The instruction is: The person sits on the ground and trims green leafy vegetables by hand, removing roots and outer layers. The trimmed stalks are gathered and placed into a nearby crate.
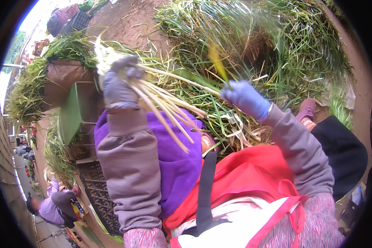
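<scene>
My left hand point(122, 80), in a soiled grey-blue glove, is closed around a bundle of long pale stalks point(170, 108). Their cut-looking ends fan out over my lap, and white leafy ends point(104, 57) stick out past the fist. One stalk point(183, 78) stretches away from the bundle to my right hand point(246, 99). That hand, in a blue glove, is closed on a blurred yellow-green leaf point(218, 63); whether it also grips the stalk's tip is hard to tell. Below both hands lies a large heap of long green leafy plants point(266, 59).
A black plastic crate point(100, 192) and a green panel point(70, 114) stand at my left. Beyond them, greens point(28, 90) top a brown sack point(66, 76). One person point(54, 201) sits lower left; another point(60, 18) bends at upper left. Purple cloth point(176, 173) covers my lap.
</scene>
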A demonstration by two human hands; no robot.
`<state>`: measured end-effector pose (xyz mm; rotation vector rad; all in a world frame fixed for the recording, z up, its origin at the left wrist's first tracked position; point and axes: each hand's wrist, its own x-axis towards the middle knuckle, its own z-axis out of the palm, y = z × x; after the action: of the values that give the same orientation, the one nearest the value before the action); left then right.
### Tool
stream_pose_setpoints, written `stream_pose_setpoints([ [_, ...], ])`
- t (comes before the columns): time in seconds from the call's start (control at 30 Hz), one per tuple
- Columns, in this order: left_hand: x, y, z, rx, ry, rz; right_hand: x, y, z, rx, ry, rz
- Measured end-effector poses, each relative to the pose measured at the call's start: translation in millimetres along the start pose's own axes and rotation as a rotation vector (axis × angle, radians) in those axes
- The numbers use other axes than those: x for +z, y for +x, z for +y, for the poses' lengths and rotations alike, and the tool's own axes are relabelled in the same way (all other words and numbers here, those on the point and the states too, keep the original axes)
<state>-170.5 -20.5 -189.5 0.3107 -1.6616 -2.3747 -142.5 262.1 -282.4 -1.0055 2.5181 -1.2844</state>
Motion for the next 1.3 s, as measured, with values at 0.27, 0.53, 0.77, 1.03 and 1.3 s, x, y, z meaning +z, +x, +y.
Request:
stream_pose_setpoints([
  [0.27, 2, -13, 15, -0.034, -0.127, -0.107, -19, -9, 10, 0.39, -0.233, -0.31],
  [0.53, 15, -1, 60, -0.009, -0.495, -0.523, 20, 65, -27, -0.146, -0.06, -0.211],
  [0.77, 5, -17, 39, 0.117, -0.492, -0.623, -54, 64, 166, 0.734, 0.31, 0.677],
  [1.03, 33, 4, 34, -0.206, -0.499, -0.357, -90, 100, 201, 1.057, -0.558, 0.343],
  [1.3, 31, 19, -8, -0.317, -0.178, -0.063, -113, 54, 115, 0.297, 0.25, 0.971],
])
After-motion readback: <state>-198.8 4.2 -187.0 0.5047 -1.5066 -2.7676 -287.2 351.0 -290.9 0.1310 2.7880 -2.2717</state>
